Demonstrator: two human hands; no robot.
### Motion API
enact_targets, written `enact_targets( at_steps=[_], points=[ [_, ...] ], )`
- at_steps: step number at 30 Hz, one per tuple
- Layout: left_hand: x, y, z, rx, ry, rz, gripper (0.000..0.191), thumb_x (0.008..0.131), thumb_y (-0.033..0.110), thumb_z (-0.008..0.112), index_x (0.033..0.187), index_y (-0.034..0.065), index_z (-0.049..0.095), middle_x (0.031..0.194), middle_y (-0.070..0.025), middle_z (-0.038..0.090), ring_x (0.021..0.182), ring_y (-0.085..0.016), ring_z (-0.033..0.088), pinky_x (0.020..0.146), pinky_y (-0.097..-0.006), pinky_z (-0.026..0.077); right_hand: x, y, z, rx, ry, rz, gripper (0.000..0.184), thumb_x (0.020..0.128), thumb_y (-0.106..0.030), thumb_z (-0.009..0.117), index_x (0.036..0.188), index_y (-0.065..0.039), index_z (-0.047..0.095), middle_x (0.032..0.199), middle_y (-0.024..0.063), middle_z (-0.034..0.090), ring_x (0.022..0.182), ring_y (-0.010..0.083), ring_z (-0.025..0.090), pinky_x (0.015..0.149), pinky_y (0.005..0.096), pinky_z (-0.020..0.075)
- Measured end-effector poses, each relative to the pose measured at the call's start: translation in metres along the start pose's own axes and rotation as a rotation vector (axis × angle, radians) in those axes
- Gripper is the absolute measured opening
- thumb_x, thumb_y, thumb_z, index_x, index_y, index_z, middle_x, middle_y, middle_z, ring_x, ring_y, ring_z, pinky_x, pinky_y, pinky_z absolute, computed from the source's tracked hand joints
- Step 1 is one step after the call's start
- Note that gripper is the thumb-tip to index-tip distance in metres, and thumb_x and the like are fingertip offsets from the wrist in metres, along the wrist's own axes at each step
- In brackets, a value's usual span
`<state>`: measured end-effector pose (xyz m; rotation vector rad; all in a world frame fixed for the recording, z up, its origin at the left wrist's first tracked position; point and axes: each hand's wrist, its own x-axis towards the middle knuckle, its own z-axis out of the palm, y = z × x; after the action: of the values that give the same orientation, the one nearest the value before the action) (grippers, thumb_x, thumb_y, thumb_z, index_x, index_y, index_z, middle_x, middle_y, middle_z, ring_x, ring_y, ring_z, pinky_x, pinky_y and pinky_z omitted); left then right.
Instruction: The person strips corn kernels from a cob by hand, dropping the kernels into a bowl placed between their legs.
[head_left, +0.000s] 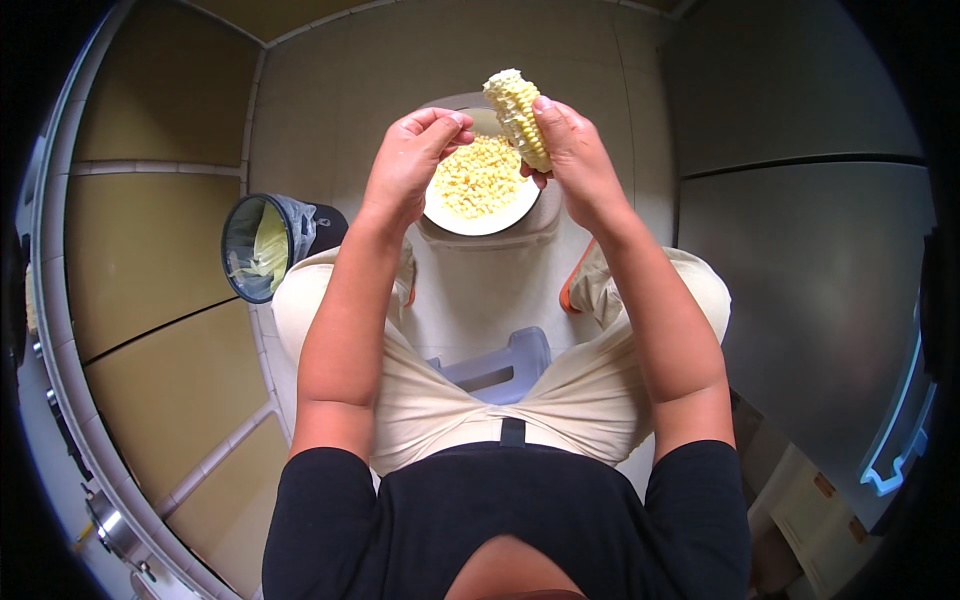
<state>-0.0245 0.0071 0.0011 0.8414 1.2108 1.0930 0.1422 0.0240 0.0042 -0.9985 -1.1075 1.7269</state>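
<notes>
My right hand (574, 154) grips a pale yellow corn cob (517, 112) that tilts up and to the left. Part of the cob is stripped to whitish bare core, while rows of kernels remain along the side near my thumb. My left hand (416, 154) is apart from the cob, its thumb and fingertips pinched together, with nothing visible between them. Below both hands is a white bowl (474, 225) with a dark rim, holding many loose corn kernels (480, 178). The bowl rests on a light stool-like support (547, 217).
A dark bin (330, 225) with a clear liner and pale green husks (271, 244) stands by my left knee. Tan cabinets (165, 255) line the left, and a grey refrigerator (802, 247) the right. A bluish-grey plastic stool (517, 367) shows between my legs.
</notes>
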Motion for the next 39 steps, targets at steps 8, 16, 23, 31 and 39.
enact_targets(
  at_steps=[8, 16, 23, 31, 39],
  points=[
    [0.002, -0.003, 0.004, 0.020, 0.036, 0.012, 0.020, 0.080, 0.005, 0.044, 0.098, -0.0002, 0.049, 0.081, -0.0052, 0.054, 0.073, -0.011, 0.053, 0.072, -0.0228, 0.044, -0.006, -0.006, 0.008, 0.018, 0.007, 0.066, 0.037, 0.086, -0.035, 0.040, 0.094, 0.000, 0.048, 0.067, 0.0022, 0.051, 0.051, 0.0072, 0.047, 0.040, 0.0194, 0.0354],
    [-0.004, 0.005, 0.014, -0.126, -0.174, -0.016, 0.028, 0.080, 0.021, 0.052, 0.100, 0.0017, 0.046, 0.086, -0.0030, 0.053, 0.073, -0.007, 0.050, 0.062, -0.0187, 0.044, -0.006, -0.002, 0.011, 0.035, -0.013, 0.102, 0.037, 0.086, -0.034, 0.038, 0.097, -0.001, 0.047, 0.073, 0.0031, 0.052, 0.055, 0.0071, 0.047, 0.043, 0.0194, 0.0363],
    [-0.006, 0.004, 0.016, -0.038, -0.176, -0.024, 0.034, 0.075, 0.020, 0.060, 0.102, 0.0032, 0.047, 0.088, -0.0019, 0.052, 0.073, -0.006, 0.049, 0.060, -0.0171, 0.042, -0.005, 0.001, 0.012, -0.036, -0.048, 0.064, 0.036, 0.086, -0.034, 0.038, 0.098, -0.002, 0.048, 0.073, 0.0027, 0.052, 0.057, 0.0071, 0.048, 0.044, 0.0197, 0.0365],
    [-0.005, 0.000, 0.015, -0.042, -0.183, -0.016, 0.034, 0.075, 0.015, 0.060, 0.103, 0.0028, 0.047, 0.090, -0.0021, 0.052, 0.077, -0.007, 0.049, 0.067, -0.0201, 0.042, -0.004, 0.007, 0.011, -0.090, -0.051, 0.017, 0.036, 0.085, -0.035, 0.039, 0.097, -0.003, 0.050, 0.070, 0.0008, 0.051, 0.057, 0.0056, 0.045, 0.045, 0.0190, 0.0351],
    [-0.007, -0.005, 0.019, -0.068, -0.162, 0.001, 0.030, 0.077, 0.014, 0.056, 0.103, 0.0021, 0.046, 0.091, -0.0032, 0.052, 0.080, -0.009, 0.050, 0.071, -0.0230, 0.043, -0.001, 0.021, 0.010, -0.186, -0.034, -0.109, 0.039, 0.084, -0.038, 0.043, 0.100, -0.002, 0.048, 0.071, 0.0004, 0.050, 0.058, 0.0044, 0.044, 0.049, 0.0178, 0.0354]
  ],
)
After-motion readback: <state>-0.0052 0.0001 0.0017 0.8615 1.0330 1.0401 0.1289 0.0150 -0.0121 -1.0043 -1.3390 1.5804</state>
